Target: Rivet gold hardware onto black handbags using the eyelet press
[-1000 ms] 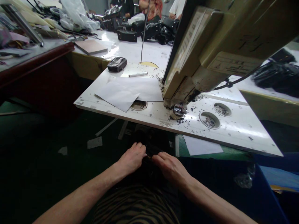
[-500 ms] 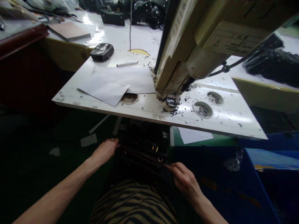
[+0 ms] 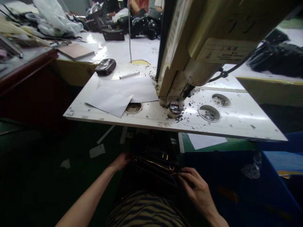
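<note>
A black handbag (image 3: 153,171) with a gold zip, gold rings and a gold buckle lies in my lap, below the table edge. My left hand (image 3: 121,160) is closed on the bag's left end, its fingertips partly lost in shadow. At the right end, near the end of the zip, my right hand (image 3: 195,183) pinches the bag's corner between thumb and fingers. Whether it holds the zip pull cannot be made out.
A sewing machine (image 3: 176,107) stands on the white table (image 3: 113,119), with black scraps around it. White paper (image 3: 111,97), a pen (image 3: 129,75) and a black case (image 3: 105,66) lie left of it. A blue bin (image 3: 272,170) is at lower right.
My head view has shifted, so the table and bag sit lower and further right. More of the gold zip shows along the bag's top. Both hands stay at its ends.
</note>
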The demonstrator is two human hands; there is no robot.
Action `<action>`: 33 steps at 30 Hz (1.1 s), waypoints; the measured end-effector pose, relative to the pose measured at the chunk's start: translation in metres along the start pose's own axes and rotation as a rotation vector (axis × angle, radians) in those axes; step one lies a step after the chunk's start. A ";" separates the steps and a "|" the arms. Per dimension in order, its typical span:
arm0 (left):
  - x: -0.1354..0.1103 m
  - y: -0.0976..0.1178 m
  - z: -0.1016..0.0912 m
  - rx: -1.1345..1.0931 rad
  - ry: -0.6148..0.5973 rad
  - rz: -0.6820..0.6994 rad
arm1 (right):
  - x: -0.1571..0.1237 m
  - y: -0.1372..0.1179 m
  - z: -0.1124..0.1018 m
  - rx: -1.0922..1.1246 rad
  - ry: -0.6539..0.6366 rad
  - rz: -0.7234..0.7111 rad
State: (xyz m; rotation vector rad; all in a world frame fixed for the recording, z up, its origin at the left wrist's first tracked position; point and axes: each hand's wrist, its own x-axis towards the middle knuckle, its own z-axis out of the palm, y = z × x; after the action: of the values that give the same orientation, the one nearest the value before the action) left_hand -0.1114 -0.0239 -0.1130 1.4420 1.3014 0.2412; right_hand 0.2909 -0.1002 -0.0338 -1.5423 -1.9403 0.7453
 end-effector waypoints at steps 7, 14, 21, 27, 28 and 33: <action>-0.015 -0.009 0.011 -0.114 0.072 0.008 | 0.085 -0.073 -0.012 0.023 -0.077 -0.046; -0.019 -0.003 0.010 -0.071 0.225 -0.040 | 0.125 -0.110 0.041 -0.337 -0.594 -0.082; -0.026 0.031 0.005 -0.090 0.341 0.072 | 0.125 -0.081 0.022 -0.350 -0.555 0.055; -0.021 0.077 0.017 -0.140 0.224 0.223 | 0.122 -0.056 -0.003 -0.188 -0.511 0.135; -0.018 0.082 0.021 -0.141 0.251 0.228 | 0.121 -0.050 -0.008 -0.151 -0.507 0.143; -0.006 0.103 0.036 -0.162 0.334 0.303 | 0.108 -0.026 -0.024 -0.027 -0.479 0.172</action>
State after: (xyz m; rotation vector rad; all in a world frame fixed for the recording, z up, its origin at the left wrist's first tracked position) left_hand -0.0291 -0.0254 -0.0408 1.4973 1.2867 0.7995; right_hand 0.2699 0.0028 0.0095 -1.6748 -2.1694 1.2616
